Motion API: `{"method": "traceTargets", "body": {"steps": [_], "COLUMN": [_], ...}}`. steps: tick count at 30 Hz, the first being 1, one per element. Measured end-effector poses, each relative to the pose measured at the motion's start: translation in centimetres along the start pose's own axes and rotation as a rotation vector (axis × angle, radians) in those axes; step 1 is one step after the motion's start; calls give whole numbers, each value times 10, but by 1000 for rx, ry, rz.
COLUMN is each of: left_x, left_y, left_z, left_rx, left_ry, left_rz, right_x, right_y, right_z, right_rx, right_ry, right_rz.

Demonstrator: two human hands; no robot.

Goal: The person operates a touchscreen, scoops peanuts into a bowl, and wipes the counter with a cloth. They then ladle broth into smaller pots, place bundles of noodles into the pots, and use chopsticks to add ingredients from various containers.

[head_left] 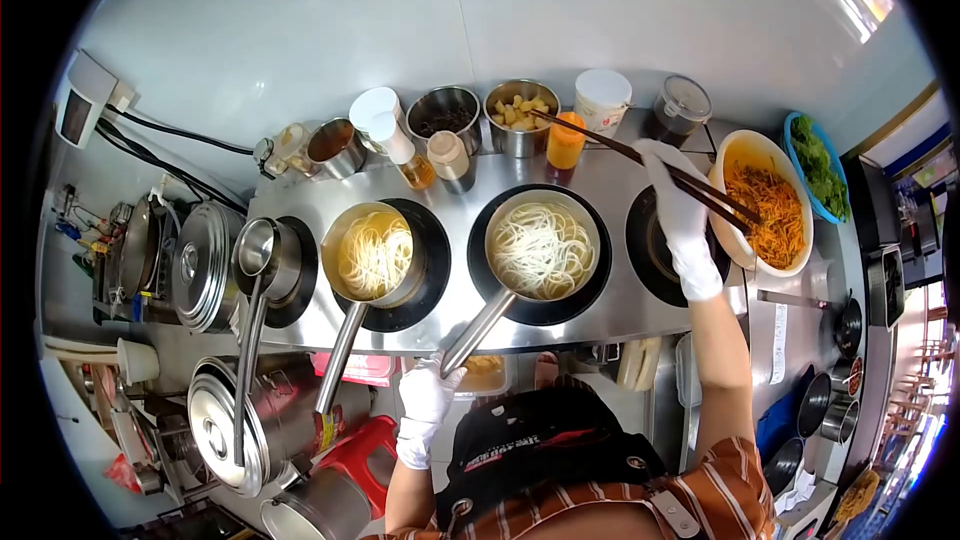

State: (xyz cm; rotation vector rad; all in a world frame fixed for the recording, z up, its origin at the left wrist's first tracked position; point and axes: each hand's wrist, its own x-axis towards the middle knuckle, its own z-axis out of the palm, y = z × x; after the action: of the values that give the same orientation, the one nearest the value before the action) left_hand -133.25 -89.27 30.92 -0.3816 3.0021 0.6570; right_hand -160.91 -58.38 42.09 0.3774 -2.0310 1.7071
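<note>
My left hand (431, 395), in a white glove, is closed around the end of the metal handle of a saucepan (493, 260). White noodles (545, 250) fill that pan, which sits on the middle black burner. My right hand (672, 190), also gloved, grips long dark chopsticks (610, 140). Their right ends reach into the shredded orange vegetables (768, 210) in a white oval tub (735, 155); the exact contact is hard to make out. To the left, a second saucepan (332, 250) holds noodles (375, 255) in yellowish broth, with no hand on it.
Along the wall stand a pot of yellowish chunks (520, 145), a pot of dark food (440, 100), an orange-capped jar (565, 145) and several bottles. A blue basket of greens (820, 170) is at the right. Ladles (255, 250) rest over a pot at the left.
</note>
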Motion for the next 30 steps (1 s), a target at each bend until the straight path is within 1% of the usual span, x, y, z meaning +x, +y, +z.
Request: {"method": "traceTargets", "body": {"steps": [1, 2, 3, 4, 5, 6, 8, 9, 11, 12, 15, 17, 19, 20, 21, 23, 24, 26, 27, 29, 30], "left_x": [0, 0, 1, 2, 3, 3, 6, 5, 4, 4, 4, 6, 7, 9, 10, 12, 13, 16, 17, 19, 20], "left_y": [-1, -2, -6, -9, -12, -14, -19, -29, -36, -39, -43, -48, -46, -45, -45, -46, -47, -47, -47, -50, -51], "left_z": [-1, -5, -6, -11, -16, -22, -30, -26, -29, -33, -41, -39, -39, -40, -39, -36, -35, -36, -36, -37, -37], "left_rx": [-5, -18, -35, -112, -190, -195, -276, -326, -410, -394, -410, -409, -457, -455, -453, -401, -404, -417, -429, -429, -427], "left_ry": [-7, -17, -29, 26, 79, 78, 226, 300, 366, 384, 361, 347, 321, 333, 330, 348, 353, 350, 350, 346, 343], "left_rz": [3, 4, 25, 45, 62, 64, -18, 6, -38, -27, -77, -94, -145, -109, -108, -50, -45, -62, -79, -91, -101], "right_x": [10, 21, 32, 42, 51, 59, 73, 77, 81, 82, 84, 83, 83, 81, 80, 77, 73, 64, 55, 39, 29], "right_y": [12, 19, 25, 28, 29, 30, 32, 37, 43, 46, 65, 70, 76, 80, 83, 66, 51, 44, 8, -49, -66], "right_z": [15, 27, 38, 48, 56, 65, 78, 84, 96, 98, 110, 118, 121, 123, 120, 111, 101, 72, 58, 26, 10], "right_rx": [20, 16, -18, -52, -59, -103, -204, -208, -144, -131, -75, -105, -238, -225, -224, -119, -193, -140, -154, -222, -271], "right_ry": [-44, -42, -95, -149, -149, -159, -171, -171, -139, -163, -193, -192, -198, -130, -128, -42, -54, -21, -39, -127, -130], "right_rz": [-55, -60, -58, -55, -57, -12, 62, 59, 41, 137, 157, 140, 171, 232, 236, 293, 269, 104, 142, 66, 72]}}
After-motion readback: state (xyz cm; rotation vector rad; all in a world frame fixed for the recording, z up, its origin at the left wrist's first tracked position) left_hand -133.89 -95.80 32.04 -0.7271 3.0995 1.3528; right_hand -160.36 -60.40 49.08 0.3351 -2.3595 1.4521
